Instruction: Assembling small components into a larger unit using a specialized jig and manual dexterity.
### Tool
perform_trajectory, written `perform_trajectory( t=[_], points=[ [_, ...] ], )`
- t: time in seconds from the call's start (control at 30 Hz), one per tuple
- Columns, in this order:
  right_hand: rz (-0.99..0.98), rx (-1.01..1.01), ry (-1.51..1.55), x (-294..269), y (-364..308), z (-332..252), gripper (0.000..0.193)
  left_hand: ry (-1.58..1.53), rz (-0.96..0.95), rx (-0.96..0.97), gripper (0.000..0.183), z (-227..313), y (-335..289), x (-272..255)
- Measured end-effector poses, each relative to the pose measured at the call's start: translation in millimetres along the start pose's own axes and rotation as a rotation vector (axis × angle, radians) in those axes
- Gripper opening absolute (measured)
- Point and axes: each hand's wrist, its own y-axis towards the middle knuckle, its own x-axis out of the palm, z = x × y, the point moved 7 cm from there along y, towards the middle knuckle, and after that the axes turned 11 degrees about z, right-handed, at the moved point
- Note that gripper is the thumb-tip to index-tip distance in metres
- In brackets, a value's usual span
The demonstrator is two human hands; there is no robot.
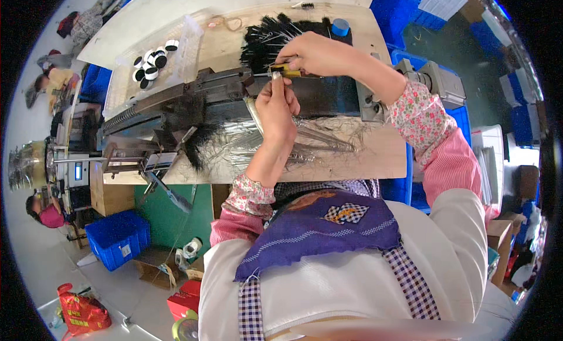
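Both my hands meet at the end of a dark metal bench machine (217,90). My right hand (316,53) comes over from the right, its fingers closed on a small yellow piece (288,71) whose exact kind I cannot make out. Just below and left of it, my left hand (275,113) points upward with thumb and fingers pinched together at the machine's end. What the left fingertips hold, if anything, is too small to name. Behind the hands lies a pile of black bristle brushes (258,44) with thin metal wire stems.
A clear plastic tray (190,44) at the back left holds several black-and-white round caps (151,73). Beside the brushes stands a blue round cap (340,27). Clear plastic strips (319,137) and loose black bristles (202,146) litter the wooden table (375,153). A lever (170,191) juts past the front edge.
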Motion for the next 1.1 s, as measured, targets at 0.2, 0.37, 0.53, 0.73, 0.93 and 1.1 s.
perform_trajectory(
  t=[0.2, 0.37, 0.53, 0.73, 0.93, 1.1],
  points=[
    [0.029, 0.043, 0.136, 12.4, -8.6, 16.0, 0.024, -0.017, 0.013, -0.048, 0.023, 0.8, -5.4, 1.8],
    [-0.062, 0.197, 0.283, 11.0, -4.3, 20.6, 0.026, -0.047, 0.011, -0.053, 0.026, 4.4, -10.2, 0.4],
    [-0.177, 0.428, 0.577, 7.0, 1.9, 33.3, 0.042, 0.175, -0.063, -0.086, 0.032, -5.8, 0.5, -2.9],
    [-0.259, 0.243, 0.164, -1.7, 4.4, 8.8, 0.034, -0.399, -0.296, -0.338, 0.07, -1.6, -15.2, 34.1],
    [0.278, -0.122, -0.439, -30.7, -11.3, -8.5, 0.038, -0.606, -0.234, -0.442, 0.074, 23.6, -9.3, 18.5],
    [0.423, -0.325, -0.315, 2.2, -24.3, -55.2, 0.037, -0.507, -0.139, -0.397, 0.071, 15.6, -9.0, 7.9]
  ],
)
